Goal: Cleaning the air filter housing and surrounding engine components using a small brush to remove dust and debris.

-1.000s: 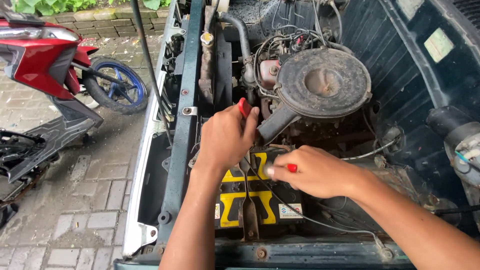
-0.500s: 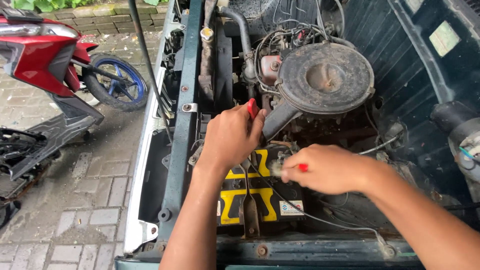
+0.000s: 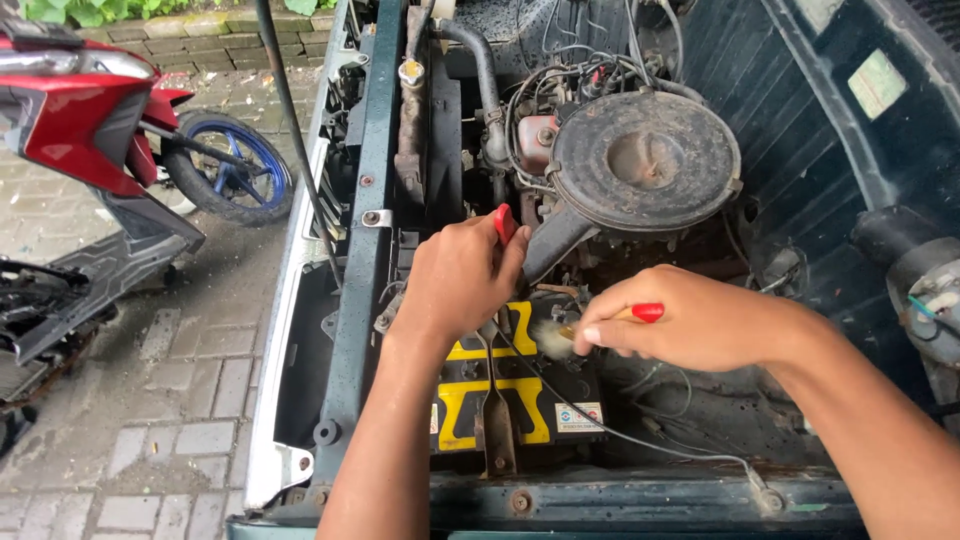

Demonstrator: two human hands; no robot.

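I am clenching my left hand (image 3: 462, 280) on a red-handled tool (image 3: 505, 222), fingers pressing down over the car battery (image 3: 500, 395). My right hand (image 3: 690, 320) is pinching a small brush (image 3: 600, 325), its bristles just beyond the fingertips, beside the left fingers, probably for cleaning the terminal.

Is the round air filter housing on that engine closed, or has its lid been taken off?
Closed. The round air filter housing has its dark lid seated flat across the top, with no gap at the rim and no filter showing.

Two hands (image 3: 460, 280), one black-and-yellow battery (image 3: 500, 395), one round air-cleaner housing (image 3: 645, 160), one red scooter (image 3: 80, 110).
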